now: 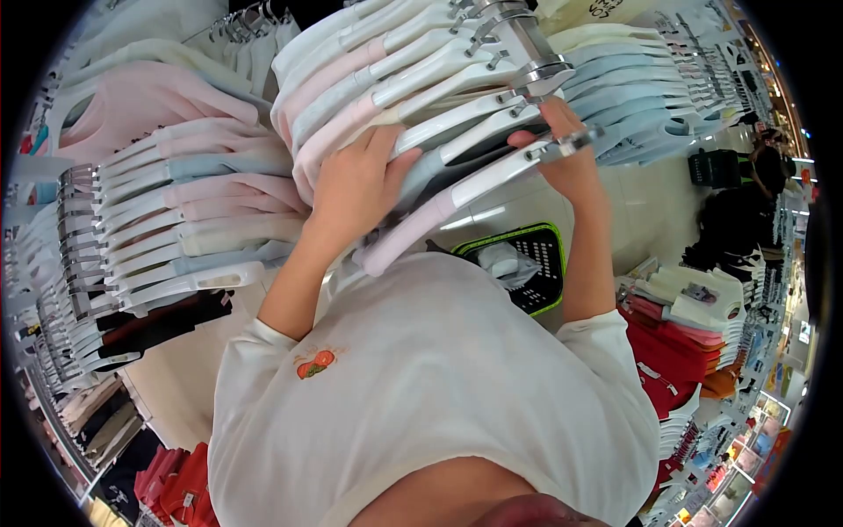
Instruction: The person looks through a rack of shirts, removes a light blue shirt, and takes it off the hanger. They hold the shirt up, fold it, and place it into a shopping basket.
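Green-rimmed black shopping basket [549,263] on tiled floor [654,215], clear plastic bag [518,268] inside; red garments [648,356] lower right.

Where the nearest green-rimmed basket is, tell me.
In the head view, the basket is right of centre, between the worn white shirt and the right forearm, below the hanging clothes.

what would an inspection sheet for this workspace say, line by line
Surface: pale floor; metal rail bearing white hangers.
Job's things: pastel garments on the hangers, a pale lilac garment nearest the body.
Clutter: black basket with green rim, low down, holding a pale bundle.
Hands: left hand against the garments; right hand among hangers by the rail's end; grips partly hidden.
Cables: nothing seen.
Surroundings: racked pink garments left, blue garments right.
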A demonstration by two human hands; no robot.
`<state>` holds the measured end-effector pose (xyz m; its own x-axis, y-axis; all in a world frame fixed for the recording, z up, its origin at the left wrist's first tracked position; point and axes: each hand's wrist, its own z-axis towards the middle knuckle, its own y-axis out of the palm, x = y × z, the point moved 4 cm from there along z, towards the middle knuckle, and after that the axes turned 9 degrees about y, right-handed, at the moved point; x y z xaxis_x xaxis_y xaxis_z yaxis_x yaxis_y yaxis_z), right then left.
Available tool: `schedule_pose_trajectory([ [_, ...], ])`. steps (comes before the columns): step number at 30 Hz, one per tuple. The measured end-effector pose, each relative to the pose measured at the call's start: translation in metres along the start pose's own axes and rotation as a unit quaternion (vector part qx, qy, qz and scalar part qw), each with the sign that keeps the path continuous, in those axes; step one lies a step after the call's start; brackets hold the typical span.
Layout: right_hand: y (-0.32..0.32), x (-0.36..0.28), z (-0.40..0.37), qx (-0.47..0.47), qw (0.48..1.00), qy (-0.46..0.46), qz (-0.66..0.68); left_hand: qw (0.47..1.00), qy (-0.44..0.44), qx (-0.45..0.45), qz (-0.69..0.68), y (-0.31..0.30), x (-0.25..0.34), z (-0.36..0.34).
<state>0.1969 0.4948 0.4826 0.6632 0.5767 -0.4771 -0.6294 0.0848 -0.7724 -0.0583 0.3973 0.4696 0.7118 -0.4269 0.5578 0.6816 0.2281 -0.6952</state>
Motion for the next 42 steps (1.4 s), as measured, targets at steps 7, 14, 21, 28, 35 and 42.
schedule_pose_trajectory([
  [7, 0.006, -0.006, 0.005, 0.011, 1.000, -0.017, -0.016, 1.000, -0.009, -0.004, 0.008, -0.004, 0.001, 0.003],
  [14, 0.010, -0.011, -0.003, 0.093, 0.992, -0.057, -0.056, 0.999, 0.022, 0.024, 0.019, -0.006, 0.003, 0.001],
  [21, -0.016, -0.011, -0.007, 0.083, 0.991, -0.037, -0.100, 0.998, 0.049, 0.025, 0.015, -0.025, 0.013, 0.010],
  [28, -0.063, -0.009, -0.055, 0.078, 0.996, 0.052, 0.006, 1.000, 0.017, -0.011, 0.016, -0.026, 0.009, 0.001],
  [35, -0.121, 0.005, -0.130, 0.103, 0.961, 0.244, 0.083, 0.998, 0.008, -0.057, -0.004, -0.013, 0.030, -0.040],
  [42, -0.165, 0.037, -0.168, 0.133, 0.919, 0.199, 0.312, 0.992, -0.001, -0.125, -0.004, -0.004, 0.038, -0.084],
])
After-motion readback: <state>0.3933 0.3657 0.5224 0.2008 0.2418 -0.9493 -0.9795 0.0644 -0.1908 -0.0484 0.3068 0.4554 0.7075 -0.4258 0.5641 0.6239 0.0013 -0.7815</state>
